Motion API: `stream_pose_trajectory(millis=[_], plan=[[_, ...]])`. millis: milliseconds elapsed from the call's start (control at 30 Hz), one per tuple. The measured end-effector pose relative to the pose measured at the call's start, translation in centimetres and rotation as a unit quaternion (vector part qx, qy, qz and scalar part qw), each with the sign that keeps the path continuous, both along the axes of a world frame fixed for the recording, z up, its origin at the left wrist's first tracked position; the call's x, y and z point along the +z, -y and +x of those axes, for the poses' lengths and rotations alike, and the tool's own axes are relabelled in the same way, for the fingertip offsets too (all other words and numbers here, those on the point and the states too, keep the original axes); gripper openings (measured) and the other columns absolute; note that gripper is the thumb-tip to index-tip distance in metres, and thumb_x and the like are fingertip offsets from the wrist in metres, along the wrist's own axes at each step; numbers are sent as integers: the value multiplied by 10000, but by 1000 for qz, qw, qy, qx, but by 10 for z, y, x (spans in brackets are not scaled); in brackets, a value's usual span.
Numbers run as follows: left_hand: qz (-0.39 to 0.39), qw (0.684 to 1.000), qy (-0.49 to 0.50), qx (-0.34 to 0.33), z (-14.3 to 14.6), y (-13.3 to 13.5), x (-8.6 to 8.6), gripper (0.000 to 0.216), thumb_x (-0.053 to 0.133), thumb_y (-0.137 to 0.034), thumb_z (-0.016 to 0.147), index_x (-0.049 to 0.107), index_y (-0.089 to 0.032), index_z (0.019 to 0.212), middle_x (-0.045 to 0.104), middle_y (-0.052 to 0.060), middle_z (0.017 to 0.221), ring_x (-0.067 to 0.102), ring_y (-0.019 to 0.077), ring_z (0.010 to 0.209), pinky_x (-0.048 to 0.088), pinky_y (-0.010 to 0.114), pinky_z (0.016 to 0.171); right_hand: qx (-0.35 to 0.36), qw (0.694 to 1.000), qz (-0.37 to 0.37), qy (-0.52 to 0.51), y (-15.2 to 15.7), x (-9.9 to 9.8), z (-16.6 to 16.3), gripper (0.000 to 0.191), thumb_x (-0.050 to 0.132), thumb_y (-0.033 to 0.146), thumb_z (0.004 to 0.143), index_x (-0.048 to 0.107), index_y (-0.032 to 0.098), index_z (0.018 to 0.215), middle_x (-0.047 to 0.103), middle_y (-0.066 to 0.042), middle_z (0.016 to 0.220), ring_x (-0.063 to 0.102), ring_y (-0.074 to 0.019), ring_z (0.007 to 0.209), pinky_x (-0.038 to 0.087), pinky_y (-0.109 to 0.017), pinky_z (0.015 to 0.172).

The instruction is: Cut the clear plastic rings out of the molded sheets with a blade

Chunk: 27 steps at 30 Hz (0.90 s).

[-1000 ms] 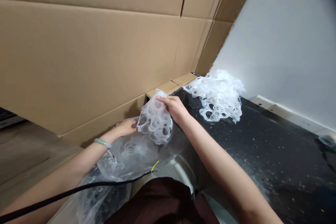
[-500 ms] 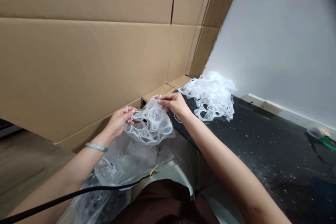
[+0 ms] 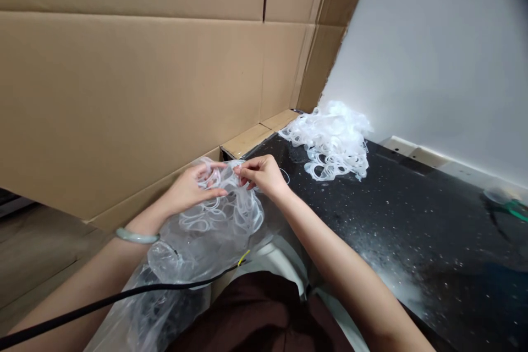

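Observation:
A crumpled web of translucent white plastic rings [image 3: 243,212] hangs in front of me over a clear plastic bag [image 3: 165,264]. My right hand [image 3: 259,176] pinches its upper edge between thumb and fingertips. My left hand [image 3: 198,187], wearing a pale green bangle [image 3: 137,236], is at the web's left side, thumb and index finger stretched apart. Some loops lie over its other fingers, which are partly hidden. A thin loop [image 3: 285,176] sticks out beyond my right hand. On the black tabletop [image 3: 396,203] lies a heap of similar white rings [image 3: 334,137].
A tall cardboard wall [image 3: 144,110] stands ahead and to the left, with a white wall [image 3: 429,55] to the right. Something with a green handle [image 3: 515,210] lies at the table's right edge. A black cable [image 3: 124,302] with a yellow tie [image 3: 243,257] crosses low in front of me.
My hands have come closer together, and the ring web has gone from spread out to bunched. My left thumb and index finger have parted from their pinch.

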<state>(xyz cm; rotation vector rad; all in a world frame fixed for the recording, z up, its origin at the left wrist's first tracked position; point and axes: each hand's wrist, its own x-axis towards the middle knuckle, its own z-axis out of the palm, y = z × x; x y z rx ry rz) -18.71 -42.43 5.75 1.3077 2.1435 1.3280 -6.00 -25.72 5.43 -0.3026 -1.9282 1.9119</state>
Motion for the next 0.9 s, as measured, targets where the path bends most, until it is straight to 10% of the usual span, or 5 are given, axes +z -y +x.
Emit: stream_pose_trajectory(millis=[433,633,900], plan=[[-88,994,-67,13,-14,-9,-24,388,556,-543,810,539,-179,678,496,-22,629,463,146,618,341,226,582,-36,978,192,67,21,-77,48,229,547,263,858,750,169,908,743,-54,817,679,-168,669,509,-269,653],[-133,987,-76,-45,-11,-8,-27,349,537,-484,787,457,-191,614,409,-29,600,396,134,588,297,222,568,141,845,446,259,10,-155,83,661,698,41,568,659,155,1217,653,-150,1238,541,-328,1201,384,-423,1032],[-296,939,-29,-174,-4,-14,-91,192,663,-257,695,543,-209,553,547,39,623,543,213,659,433,312,695,127,805,494,303,-7,-196,93,287,489,31,831,738,156,762,736,-105,849,625,-235,984,293,-400,1087]])
